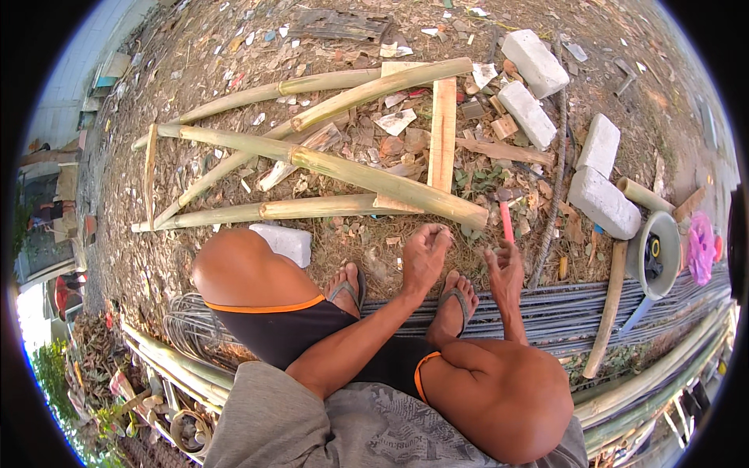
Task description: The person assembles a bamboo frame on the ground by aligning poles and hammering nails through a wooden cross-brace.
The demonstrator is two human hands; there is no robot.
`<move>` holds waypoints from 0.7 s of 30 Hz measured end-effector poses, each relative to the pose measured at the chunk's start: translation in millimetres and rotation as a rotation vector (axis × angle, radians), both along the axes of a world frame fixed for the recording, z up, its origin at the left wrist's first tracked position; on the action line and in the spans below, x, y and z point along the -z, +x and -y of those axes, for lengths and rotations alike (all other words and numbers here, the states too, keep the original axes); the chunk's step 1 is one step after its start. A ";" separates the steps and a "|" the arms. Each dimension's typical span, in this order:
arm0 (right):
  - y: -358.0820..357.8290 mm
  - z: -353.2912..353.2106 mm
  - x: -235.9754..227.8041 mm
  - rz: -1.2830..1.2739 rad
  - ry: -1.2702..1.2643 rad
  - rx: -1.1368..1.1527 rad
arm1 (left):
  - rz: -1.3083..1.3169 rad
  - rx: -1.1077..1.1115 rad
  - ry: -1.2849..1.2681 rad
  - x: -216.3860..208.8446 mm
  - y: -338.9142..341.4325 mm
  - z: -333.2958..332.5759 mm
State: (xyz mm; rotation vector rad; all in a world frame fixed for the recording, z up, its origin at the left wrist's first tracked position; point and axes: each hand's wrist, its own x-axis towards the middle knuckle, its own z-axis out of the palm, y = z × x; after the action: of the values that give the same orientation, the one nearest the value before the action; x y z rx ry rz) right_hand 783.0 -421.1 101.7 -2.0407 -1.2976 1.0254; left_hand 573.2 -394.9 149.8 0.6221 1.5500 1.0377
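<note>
My left hand (425, 256) is closed in a pinch just in front of the bamboo frame, and whatever its fingertips hold is too small to make out. To its right, my right hand (505, 274) has its fingers curled round the lower end of a hammer (507, 221) with a pinkish-red handle. The hammer's dark head points away from me. On the ground beyond both hands lies the frame of bamboo poles, with two poles crossing. One thick crossing pole (374, 178) ends just past my left hand. A flat wooden board (442, 136) spans the frame's right side.
White blocks (534, 62) lie at the right, and another block (282, 243) is beside my left knee. A grey bucket (655, 253), a pink plastic bag (701, 248) and a loose stick (607, 312) are at the right. Steel rods (562, 312) run beneath my feet.
</note>
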 end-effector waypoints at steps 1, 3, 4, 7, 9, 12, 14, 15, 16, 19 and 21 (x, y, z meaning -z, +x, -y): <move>15.3 4.3 9.6 0.003 0.001 -0.007 | -0.039 -0.021 0.015 1.7 -12.9 -8.2; 46.9 21.8 27.9 0.685 0.097 -0.269 | -0.158 -0.053 0.023 -6.1 -40.3 -28.1; 63.5 31.7 40.3 0.622 0.028 -0.281 | -0.222 -0.060 0.020 -15.2 -48.9 -40.4; 42.3 29.1 41.8 0.476 -0.196 -0.209 | -0.454 -0.150 0.095 9.5 -98.6 -47.6; 48.0 25.4 38.5 0.490 -0.194 -0.204 | -0.508 -0.164 0.120 7.6 -98.6 -56.2; 58.8 20.0 34.9 0.503 -0.103 -0.223 | -0.551 -0.118 0.114 -1.0 -96.2 -72.1; 66.7 15.1 36.9 0.551 0.146 -0.282 | -0.532 -0.050 0.079 2.5 -84.5 -77.8; 77.4 15.0 33.2 0.571 0.138 -0.273 | -0.517 -0.029 0.151 4.4 -75.3 -80.5; 67.6 8.8 16.1 0.275 -0.092 -0.170 | -0.526 -0.020 0.215 6.2 -77.9 -78.3; 41.2 8.5 -39.1 -0.007 -0.194 -0.094 | -0.538 0.107 0.230 10.5 -75.6 -76.5; 18.1 4.2 -90.1 -0.387 -0.398 0.037 | -0.636 0.170 0.320 20.9 -83.2 -73.9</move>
State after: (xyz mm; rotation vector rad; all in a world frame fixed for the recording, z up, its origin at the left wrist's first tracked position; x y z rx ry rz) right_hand 801.2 -425.3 191.7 -1.9868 -0.9049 1.6701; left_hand 490.0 -320.9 128.9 1.3838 1.8355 1.0172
